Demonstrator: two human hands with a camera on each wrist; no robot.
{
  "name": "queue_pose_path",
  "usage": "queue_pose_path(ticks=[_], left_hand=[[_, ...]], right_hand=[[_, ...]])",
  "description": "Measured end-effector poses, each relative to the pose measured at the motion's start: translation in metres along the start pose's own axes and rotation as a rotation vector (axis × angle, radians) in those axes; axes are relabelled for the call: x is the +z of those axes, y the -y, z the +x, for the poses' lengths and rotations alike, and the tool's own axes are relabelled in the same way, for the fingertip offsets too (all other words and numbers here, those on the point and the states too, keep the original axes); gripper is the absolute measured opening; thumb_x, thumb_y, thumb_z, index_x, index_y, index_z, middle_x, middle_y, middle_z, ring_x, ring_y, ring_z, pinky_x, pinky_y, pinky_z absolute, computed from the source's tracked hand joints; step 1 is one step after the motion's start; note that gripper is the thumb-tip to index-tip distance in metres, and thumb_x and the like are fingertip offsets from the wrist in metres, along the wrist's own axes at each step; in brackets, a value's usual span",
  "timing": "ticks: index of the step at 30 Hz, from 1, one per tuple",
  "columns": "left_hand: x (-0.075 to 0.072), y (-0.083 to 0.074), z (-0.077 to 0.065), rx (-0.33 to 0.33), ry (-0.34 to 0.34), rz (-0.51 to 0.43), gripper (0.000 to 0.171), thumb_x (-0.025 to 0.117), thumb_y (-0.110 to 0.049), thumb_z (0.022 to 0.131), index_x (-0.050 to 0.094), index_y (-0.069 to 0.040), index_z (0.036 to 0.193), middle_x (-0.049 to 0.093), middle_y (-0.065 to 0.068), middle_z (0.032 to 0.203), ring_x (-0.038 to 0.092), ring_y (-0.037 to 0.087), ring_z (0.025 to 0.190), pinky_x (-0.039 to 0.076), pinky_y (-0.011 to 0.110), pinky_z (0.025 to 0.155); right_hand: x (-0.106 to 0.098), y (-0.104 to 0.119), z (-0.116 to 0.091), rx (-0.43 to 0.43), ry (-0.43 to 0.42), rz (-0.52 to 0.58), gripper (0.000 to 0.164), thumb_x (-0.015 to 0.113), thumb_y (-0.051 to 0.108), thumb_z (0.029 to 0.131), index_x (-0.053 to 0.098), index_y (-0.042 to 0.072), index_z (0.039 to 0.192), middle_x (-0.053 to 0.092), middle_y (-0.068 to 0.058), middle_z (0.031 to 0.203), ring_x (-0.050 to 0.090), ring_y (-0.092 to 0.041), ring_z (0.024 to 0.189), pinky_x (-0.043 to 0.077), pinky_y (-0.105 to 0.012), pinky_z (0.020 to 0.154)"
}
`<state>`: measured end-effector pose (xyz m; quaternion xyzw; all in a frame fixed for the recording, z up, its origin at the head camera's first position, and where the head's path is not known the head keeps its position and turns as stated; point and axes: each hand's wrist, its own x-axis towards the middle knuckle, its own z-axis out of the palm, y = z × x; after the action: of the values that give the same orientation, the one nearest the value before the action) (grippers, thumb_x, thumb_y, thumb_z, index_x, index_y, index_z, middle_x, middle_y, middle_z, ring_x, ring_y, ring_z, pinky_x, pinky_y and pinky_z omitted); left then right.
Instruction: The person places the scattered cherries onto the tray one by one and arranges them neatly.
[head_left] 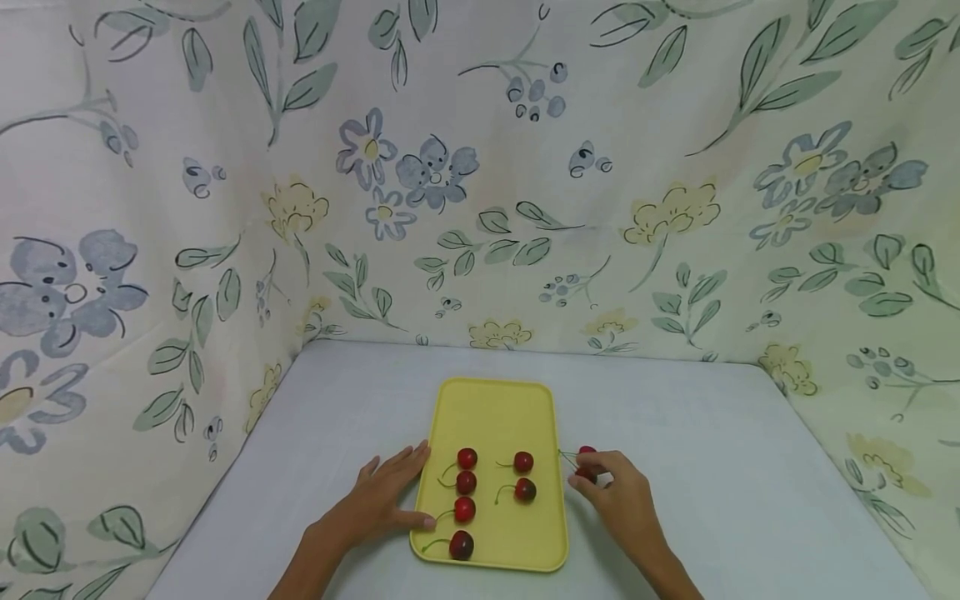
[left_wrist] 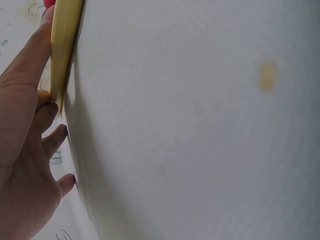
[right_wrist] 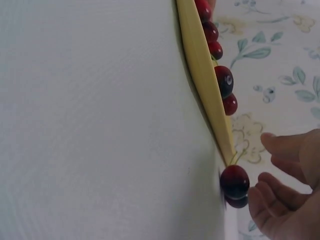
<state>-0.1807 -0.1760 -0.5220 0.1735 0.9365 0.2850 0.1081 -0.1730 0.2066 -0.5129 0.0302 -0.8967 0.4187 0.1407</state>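
On the white table lies a yellow tray (head_left: 495, 412) with several red cherries in a left column, one of them a dark cherry (head_left: 461, 546) near the front. Two more, an upper cherry (head_left: 523, 462) and a lower cherry (head_left: 525, 490), sit on its right half. My left hand (head_left: 384, 493) rests against the tray's left edge, fingers spread, thumb at the rim. Outside the right edge my right hand (head_left: 618, 498) is at two cherries on the table; the right wrist view shows the nearer cherry (right_wrist: 234, 181) beside its fingertips, the thumb standing apart.
White cloth covers the table (head_left: 675, 433) on both sides of the tray. A floral curtain (head_left: 510, 250) hangs behind and along the sides. The stems of the two outside cherries reach the tray's right rim.
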Motion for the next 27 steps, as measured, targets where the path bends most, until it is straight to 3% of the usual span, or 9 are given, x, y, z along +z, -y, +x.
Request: queue_pose_path(ticks=[13, 21, 27], left_hand=[[-0.001, 0.000, -0.002, 0.018, -0.002, -0.008, 0.114, 0.082, -0.065, 0.081, 0.033, -0.010, 0.167, 0.034, 0.008, 0.173, 0.026, 0.040, 0.160, 0.007, 0.077, 0.124], [-0.001, 0.000, -0.002, 0.015, -0.004, -0.016, 0.113, 0.083, -0.064, 0.081, 0.033, -0.010, 0.167, 0.034, 0.008, 0.173, 0.026, 0.040, 0.160, 0.006, 0.077, 0.124], [-0.002, -0.001, -0.002, 0.020, -0.007, -0.017, 0.113, 0.083, -0.064, 0.081, 0.034, -0.010, 0.167, 0.034, 0.008, 0.173, 0.027, 0.040, 0.160, 0.007, 0.077, 0.124]], right_hand=[[-0.007, -0.010, 0.004, 0.079, 0.049, -0.064, 0.035, 0.093, 0.020, 0.083, 0.080, 0.012, 0.114, 0.074, -0.003, 0.109, 0.069, -0.020, 0.100, 0.054, -0.025, 0.078], [-0.006, -0.011, 0.007, 0.121, 0.110, -0.132, 0.032, 0.090, 0.015, 0.085, 0.079, 0.009, 0.113, 0.073, -0.004, 0.108, 0.068, -0.020, 0.101, 0.057, -0.040, 0.090], [-0.002, -0.016, 0.007, 0.107, 0.123, -0.176, 0.032, 0.092, 0.012, 0.082, 0.079, 0.008, 0.111, 0.073, -0.006, 0.106, 0.066, -0.018, 0.098, 0.058, -0.041, 0.088]])
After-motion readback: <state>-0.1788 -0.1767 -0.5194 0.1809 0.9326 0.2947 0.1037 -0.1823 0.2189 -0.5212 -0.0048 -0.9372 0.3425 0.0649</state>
